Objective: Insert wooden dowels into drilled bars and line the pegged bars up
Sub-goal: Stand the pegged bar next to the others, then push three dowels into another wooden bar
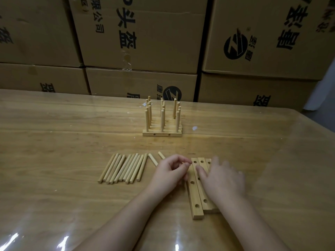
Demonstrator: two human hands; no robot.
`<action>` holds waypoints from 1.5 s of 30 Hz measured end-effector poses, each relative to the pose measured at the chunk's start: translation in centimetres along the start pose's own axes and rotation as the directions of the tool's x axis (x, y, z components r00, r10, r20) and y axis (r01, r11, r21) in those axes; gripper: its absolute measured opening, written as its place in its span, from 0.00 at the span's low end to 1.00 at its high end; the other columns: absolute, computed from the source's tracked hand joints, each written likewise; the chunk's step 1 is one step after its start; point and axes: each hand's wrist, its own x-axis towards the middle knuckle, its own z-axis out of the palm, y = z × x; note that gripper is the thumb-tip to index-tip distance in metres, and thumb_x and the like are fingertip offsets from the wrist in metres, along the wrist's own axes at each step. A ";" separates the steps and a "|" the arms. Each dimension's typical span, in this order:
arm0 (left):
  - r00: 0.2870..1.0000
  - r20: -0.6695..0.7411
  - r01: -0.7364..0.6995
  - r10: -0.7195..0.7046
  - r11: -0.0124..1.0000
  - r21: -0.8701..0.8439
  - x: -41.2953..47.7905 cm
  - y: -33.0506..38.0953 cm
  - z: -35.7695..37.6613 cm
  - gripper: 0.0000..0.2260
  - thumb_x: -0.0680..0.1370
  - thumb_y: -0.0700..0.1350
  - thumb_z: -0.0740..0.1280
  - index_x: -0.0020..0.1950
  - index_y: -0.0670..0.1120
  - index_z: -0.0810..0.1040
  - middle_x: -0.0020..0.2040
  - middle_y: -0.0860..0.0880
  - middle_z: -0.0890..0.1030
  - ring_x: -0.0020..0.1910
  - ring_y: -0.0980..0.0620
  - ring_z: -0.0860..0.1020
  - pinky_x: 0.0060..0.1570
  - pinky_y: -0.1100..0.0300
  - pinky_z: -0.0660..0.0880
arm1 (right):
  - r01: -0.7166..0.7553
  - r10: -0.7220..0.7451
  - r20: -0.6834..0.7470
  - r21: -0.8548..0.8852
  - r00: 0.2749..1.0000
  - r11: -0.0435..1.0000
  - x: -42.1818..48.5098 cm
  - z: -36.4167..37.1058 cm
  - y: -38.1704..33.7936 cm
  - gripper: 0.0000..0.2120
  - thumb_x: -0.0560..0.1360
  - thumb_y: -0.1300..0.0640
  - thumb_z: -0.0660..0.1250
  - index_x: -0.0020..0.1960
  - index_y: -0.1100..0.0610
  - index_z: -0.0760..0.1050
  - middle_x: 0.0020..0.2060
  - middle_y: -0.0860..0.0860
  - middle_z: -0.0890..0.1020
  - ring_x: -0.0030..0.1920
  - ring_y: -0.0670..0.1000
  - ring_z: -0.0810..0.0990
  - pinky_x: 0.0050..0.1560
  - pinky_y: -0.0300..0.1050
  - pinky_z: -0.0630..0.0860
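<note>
Near the front edge of the counter (54,160) my right hand (223,180) lies flat on stiff, light bars (194,194) — I'd grip one mid-length. Left hand (170,171) curls — round what, I cannot tell.

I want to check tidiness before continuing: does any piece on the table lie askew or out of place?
Two stray dowels lie apart from the neat dowel bunch, slanted the opposite way; the left hand hides part of one. Nothing else stands out.

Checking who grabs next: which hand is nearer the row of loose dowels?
Left. The left hand sits just right of the dowels; the right hand lies farther right, on the bars.
</note>
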 end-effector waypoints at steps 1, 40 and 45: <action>1.000 0.002 0.003 -0.003 1.000 0.008 0.0 -0.1 0.0 0.05 0.79 0.40 0.64 0.48 0.47 0.79 0.27 0.52 0.78 0.24 0.60 0.72 0.27 0.69 0.68 | -0.012 0.011 0.039 0.046 0.999 0.999 0.2 0.2 0.2 0.27 0.77 0.35 0.49 0.66 0.53 0.64 0.59 0.54 0.74 0.56 0.54 0.75 0.48 0.48 0.70; 0.990 0.118 0.100 -0.078 0.975 -0.197 0.1 0.0 -0.6 0.16 0.70 0.55 0.68 0.50 0.46 0.82 0.38 0.47 0.82 0.34 0.53 0.78 0.34 0.62 0.74 | 0.135 -0.053 -0.132 0.990 0.990 0.052 -0.3 0.3 -1.9 0.11 0.78 0.57 0.64 0.55 0.42 0.72 0.44 0.42 0.82 0.44 0.37 0.80 0.38 0.33 0.77; 0.984 0.081 0.178 -0.158 0.867 -0.466 0.4 0.0 -1.6 0.21 0.69 0.57 0.69 0.53 0.42 0.82 0.34 0.48 0.80 0.30 0.55 0.77 0.30 0.64 0.74 | 0.260 -0.212 -0.181 0.857 0.960 0.446 -0.1 1.6 -2.2 0.10 0.80 0.55 0.58 0.58 0.44 0.71 0.50 0.40 0.79 0.50 0.39 0.77 0.44 0.27 0.71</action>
